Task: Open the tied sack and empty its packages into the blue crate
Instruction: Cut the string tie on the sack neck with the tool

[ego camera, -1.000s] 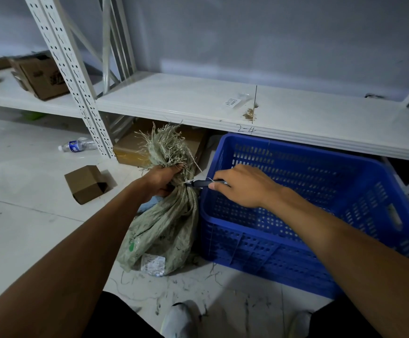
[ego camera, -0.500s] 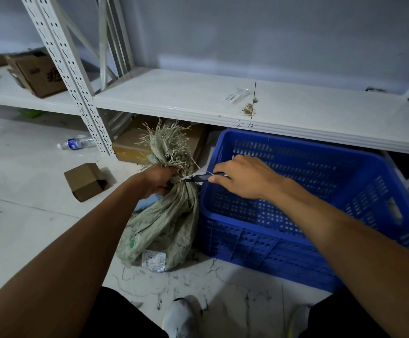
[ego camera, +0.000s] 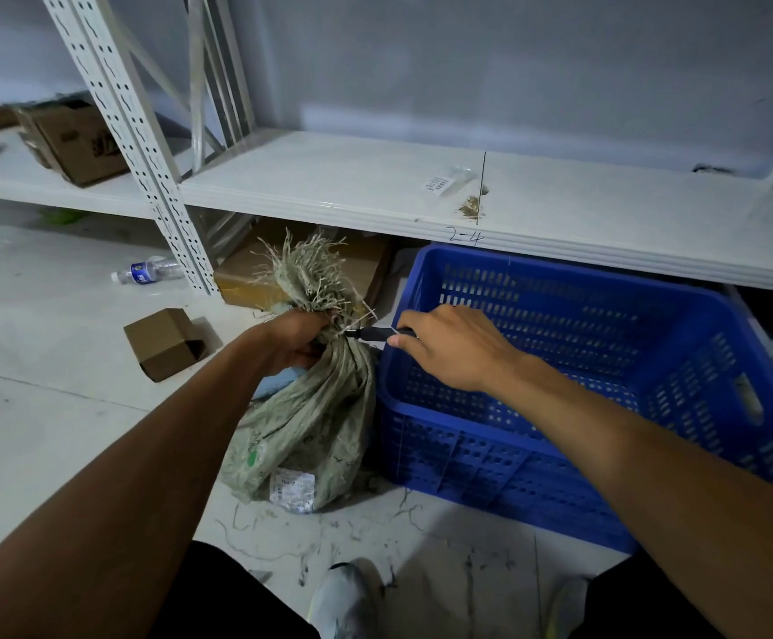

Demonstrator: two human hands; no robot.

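Note:
A grey-green woven sack point(ego camera: 315, 422) stands on the floor, its frayed top bunched above a tied neck. My left hand point(ego camera: 294, 341) grips that neck from the left. My right hand point(ego camera: 449, 345) holds a small dark tool point(ego camera: 373, 334) whose tip touches the tie at the neck. The blue perforated crate point(ego camera: 490, 472) sits right of the sack, touching it, and looks empty. A white label point(ego camera: 292, 491) shows near the sack's bottom.
A white metal shelf point(ego camera: 375, 196) runs above the crate. Its perforated upright point(ego camera: 145, 145) stands to the left. A small open cardboard box point(ego camera: 163, 343) and a water bottle point(ego camera: 147, 271) lie on the floor at left. A flat carton point(ego camera: 246, 283) sits under the shelf. My shoes show at the bottom.
Both hands and the sack stay almost where they were. The tool remains at the tied neck; the view has shifted slightly.

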